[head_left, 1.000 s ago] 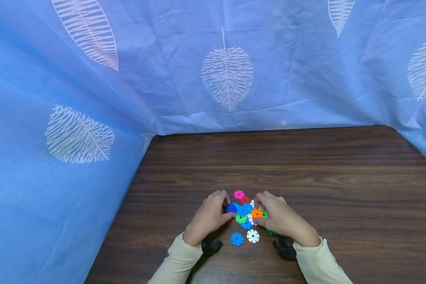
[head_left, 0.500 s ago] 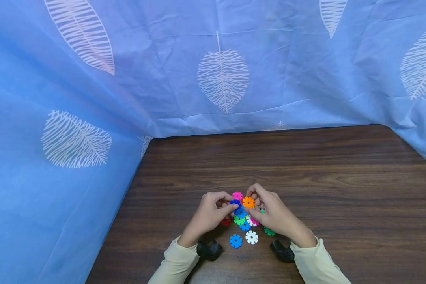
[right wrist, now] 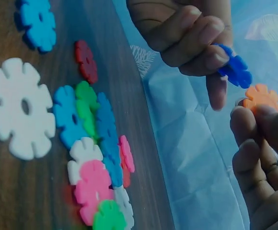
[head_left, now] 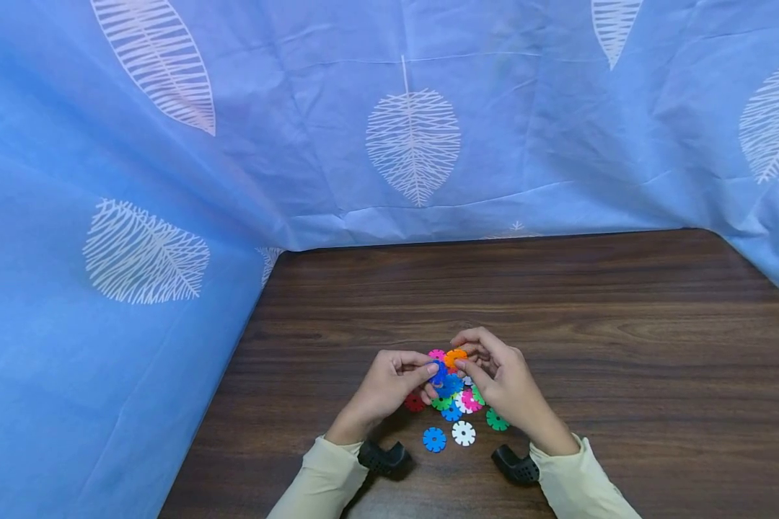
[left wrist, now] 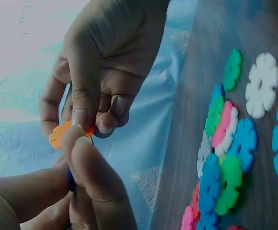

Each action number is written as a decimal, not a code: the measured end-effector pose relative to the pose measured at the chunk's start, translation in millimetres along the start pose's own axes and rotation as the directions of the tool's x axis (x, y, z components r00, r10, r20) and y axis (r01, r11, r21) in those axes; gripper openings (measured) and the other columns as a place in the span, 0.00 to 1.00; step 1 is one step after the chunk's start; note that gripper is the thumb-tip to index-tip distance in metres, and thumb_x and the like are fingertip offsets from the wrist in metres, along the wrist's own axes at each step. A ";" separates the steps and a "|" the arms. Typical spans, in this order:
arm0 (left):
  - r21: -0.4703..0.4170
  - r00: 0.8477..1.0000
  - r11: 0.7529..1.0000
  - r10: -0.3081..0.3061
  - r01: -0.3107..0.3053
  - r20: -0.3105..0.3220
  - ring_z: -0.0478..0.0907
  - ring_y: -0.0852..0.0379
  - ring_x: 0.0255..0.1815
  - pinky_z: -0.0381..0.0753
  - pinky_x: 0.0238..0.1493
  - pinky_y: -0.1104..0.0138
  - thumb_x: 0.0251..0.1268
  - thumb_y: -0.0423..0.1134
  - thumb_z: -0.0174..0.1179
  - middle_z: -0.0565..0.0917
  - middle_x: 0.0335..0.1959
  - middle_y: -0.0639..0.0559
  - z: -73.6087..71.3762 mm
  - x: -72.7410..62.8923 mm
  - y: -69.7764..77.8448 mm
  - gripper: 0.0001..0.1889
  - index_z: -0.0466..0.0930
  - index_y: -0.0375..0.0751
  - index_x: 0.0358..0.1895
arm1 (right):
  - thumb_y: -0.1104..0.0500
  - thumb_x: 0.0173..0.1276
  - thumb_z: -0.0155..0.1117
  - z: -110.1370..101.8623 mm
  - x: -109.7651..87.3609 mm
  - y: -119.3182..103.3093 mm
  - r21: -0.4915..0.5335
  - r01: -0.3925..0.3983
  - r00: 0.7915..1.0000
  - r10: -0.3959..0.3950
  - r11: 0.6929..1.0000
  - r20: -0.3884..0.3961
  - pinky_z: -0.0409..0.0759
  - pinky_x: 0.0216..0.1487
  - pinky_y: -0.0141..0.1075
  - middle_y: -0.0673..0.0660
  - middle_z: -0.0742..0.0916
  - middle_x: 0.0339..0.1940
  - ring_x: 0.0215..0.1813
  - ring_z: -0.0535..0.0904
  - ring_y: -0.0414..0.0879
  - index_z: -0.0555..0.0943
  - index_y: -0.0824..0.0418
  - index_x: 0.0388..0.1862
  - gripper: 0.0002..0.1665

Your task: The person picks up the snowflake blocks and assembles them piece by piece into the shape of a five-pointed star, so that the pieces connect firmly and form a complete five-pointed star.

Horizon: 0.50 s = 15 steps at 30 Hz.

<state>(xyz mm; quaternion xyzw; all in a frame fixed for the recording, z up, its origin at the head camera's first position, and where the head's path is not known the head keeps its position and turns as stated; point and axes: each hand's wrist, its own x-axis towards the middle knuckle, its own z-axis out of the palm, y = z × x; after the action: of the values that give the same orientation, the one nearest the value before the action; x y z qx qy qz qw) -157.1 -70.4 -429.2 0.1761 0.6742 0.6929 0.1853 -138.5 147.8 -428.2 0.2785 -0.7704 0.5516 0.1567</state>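
My left hand (head_left: pixel 389 389) pinches a dark blue notched plastic disc (right wrist: pixel 235 66) between thumb and fingers. In my right hand (head_left: pixel 509 382) an orange notched disc (right wrist: pixel 262 97) is pinched the same way. Both discs are held up above the table, edge close to edge in the right wrist view; whether they touch I cannot tell. Beneath the hands lies a loose pile of similar discs, among them a pink disc (right wrist: pixel 95 191), a light green disc (left wrist: pixel 229 184) and a blue disc (left wrist: pixel 210 184). Fingers hide part of both held discs.
Nearer the person lie a single blue disc (head_left: pixel 434 440) and a white disc (head_left: pixel 464 433). A dark green disc (head_left: pixel 497 419) sits right of the pile, a red disc (head_left: pixel 414 401) left of it. The brown wooden table (head_left: pixel 526 288) ends at a blue leaf-print cloth (head_left: pixel 311 144).
The right hand has lifted the orange disc from the pile and carried it up and left. The left hand has raised the dark blue disc and brought it near the orange one.
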 end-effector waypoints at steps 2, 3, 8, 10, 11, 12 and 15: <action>-0.021 1.000 1.000 -0.004 0.004 -0.006 0.84 0.60 0.25 0.87 0.33 0.68 0.78 0.33 0.59 0.88 0.30 0.36 -0.5 0.3 -0.4 0.14 0.83 0.22 0.52 | 0.77 0.69 0.65 -0.2 0.3 -0.8 0.012 -0.001 1.000 0.002 1.000 -0.013 0.85 0.27 0.36 0.54 0.88 0.37 0.32 0.86 0.49 0.81 0.64 0.48 0.14; -0.032 1.000 0.999 -0.004 0.004 -0.009 0.84 0.60 0.25 0.87 0.33 0.68 0.78 0.33 0.59 0.88 0.30 0.37 -0.8 0.5 -0.6 0.14 0.83 0.22 0.53 | 0.77 0.69 0.65 -0.4 0.5 -1.2 0.015 -0.005 1.000 0.005 1.000 -0.018 0.84 0.26 0.36 0.54 0.89 0.36 0.31 0.87 0.49 0.82 0.64 0.47 0.13; -0.070 1.000 0.997 -0.017 0.015 -0.024 0.84 0.60 0.24 0.86 0.32 0.69 0.78 0.33 0.59 0.88 0.28 0.42 -0.4 -0.1 1.0 0.14 0.83 0.22 0.53 | 0.77 0.71 0.63 -1.3 0.6 -2.0 0.064 -0.037 0.999 0.038 0.997 -0.013 0.86 0.28 0.38 0.56 0.89 0.34 0.31 0.87 0.51 0.83 0.65 0.43 0.09; -0.074 0.999 0.997 -0.024 0.022 -0.027 0.83 0.60 0.24 0.86 0.31 0.69 0.78 0.33 0.59 0.88 0.28 0.43 0.2 -0.7 1.8 0.13 0.83 0.22 0.53 | 0.77 0.72 0.62 -1.4 0.1 -1.6 0.081 -0.048 0.999 0.049 0.996 -0.008 0.87 0.31 0.39 0.56 0.89 0.34 0.31 0.87 0.51 0.82 0.66 0.43 0.09; -0.076 0.999 0.997 -0.029 0.027 -0.029 0.83 0.60 0.24 0.86 0.31 0.69 0.78 0.32 0.59 0.87 0.28 0.44 0.5 -0.9 2.0 0.13 0.83 0.22 0.53 | 0.77 0.72 0.62 -1.4 -0.2 -1.5 0.089 -0.053 0.999 0.054 0.995 -0.007 0.87 0.31 0.39 0.56 0.89 0.34 0.31 0.87 0.52 0.82 0.66 0.43 0.09; -0.077 0.999 0.997 -0.034 0.031 -0.030 0.83 0.60 0.24 0.86 0.31 0.69 0.78 0.32 0.59 0.87 0.28 0.44 0.6 -0.9 1.9 0.13 0.83 0.22 0.53 | 0.77 0.72 0.62 -1.3 -0.4 -1.4 0.093 -0.058 0.998 0.059 0.994 -0.009 0.87 0.31 0.39 0.57 0.89 0.34 0.31 0.87 0.52 0.82 0.67 0.43 0.09; -0.080 0.998 0.996 -0.050 0.047 -0.032 0.83 0.60 0.24 0.86 0.32 0.69 0.78 0.33 0.59 0.87 0.28 0.44 0.7 -1.3 2.1 0.13 0.84 0.23 0.52 | 0.77 0.72 0.61 -0.2 -1.2 -2.1 0.128 -0.082 0.996 0.084 0.988 -0.011 0.88 0.34 0.38 0.58 0.89 0.35 0.32 0.87 0.52 0.82 0.68 0.44 0.09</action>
<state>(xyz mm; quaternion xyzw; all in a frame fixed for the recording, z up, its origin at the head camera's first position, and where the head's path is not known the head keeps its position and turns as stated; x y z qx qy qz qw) -155.6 -70.4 -427.2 0.1406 0.6535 0.7171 0.1975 -136.3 147.9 -427.2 0.2510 -0.7432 0.6082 0.1217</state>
